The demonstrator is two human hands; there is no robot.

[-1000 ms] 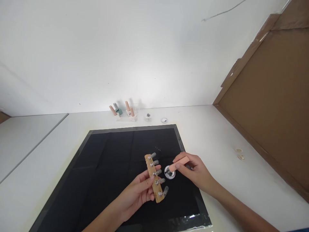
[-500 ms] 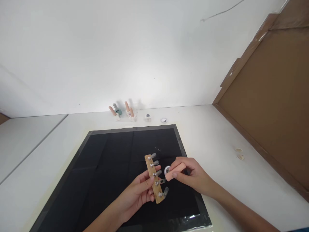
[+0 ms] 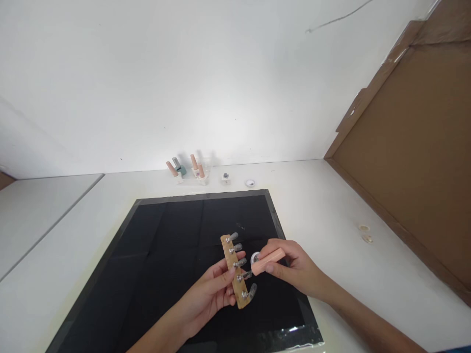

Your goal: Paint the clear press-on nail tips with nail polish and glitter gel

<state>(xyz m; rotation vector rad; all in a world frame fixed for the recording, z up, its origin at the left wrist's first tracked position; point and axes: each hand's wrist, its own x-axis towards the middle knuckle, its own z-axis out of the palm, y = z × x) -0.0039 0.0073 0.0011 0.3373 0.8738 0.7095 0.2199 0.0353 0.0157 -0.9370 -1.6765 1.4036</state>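
My left hand [image 3: 217,287] is closed around a wooden nail-tip stand [image 3: 240,289], held tilted above the black mat [image 3: 165,245]. Several clear nail tips [image 3: 252,291] stick out from metal pegs along its right side. In my right hand [image 3: 289,262] is a peach nail polish brush cap [image 3: 268,261], pinched between thumb and fingers. Its dark brush [image 3: 248,274] points left and meets the second tip from the near end. Behind the cap, at the same fingers, shows a small round white-rimmed piece [image 3: 255,258], partly hidden.
Along the wall stand several nail polish bottles [image 3: 201,177] with peach or grey caps, an uncapped bottle [image 3: 225,179] and a small white dish [image 3: 250,183]. Two pale round pieces [image 3: 364,228] lie right. A brown cardboard panel [image 3: 412,162] leans at the right side.
The peach cap has turned slightly in my right hand, its top end shifting a little right. My left hand and the stand are almost unmoved.
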